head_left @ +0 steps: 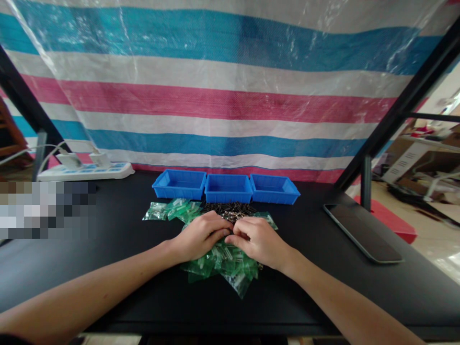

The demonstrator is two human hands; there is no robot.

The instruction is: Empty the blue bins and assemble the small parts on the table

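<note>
While my left hand and right hand curl over the green packets in front of the middle blue tray, I can't tell remotely what they grip, so I'd pinch lightly

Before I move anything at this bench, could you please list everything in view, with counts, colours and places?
Trays: three, blue, in a row at the table's back
Packets: many, uncountable, greenish and clear, around and below the hands
Small parts: a heap, uncountable, dark and shiny, before the trays
Phone: one, dark screen, table's right side
Power strip: one, white, back left
Plugs: two, white, in the strip
Table: one, black, beneath everything
Sheet: one, blue, white and pink stripes, behind
Red object: one, beyond the right edge
Pixelated patch: far left, contents unreadable
Background furniture: far right, too cluttered to count
Left hand: one, bare, over the packets
Right hand: one, bare, beside it
</note>
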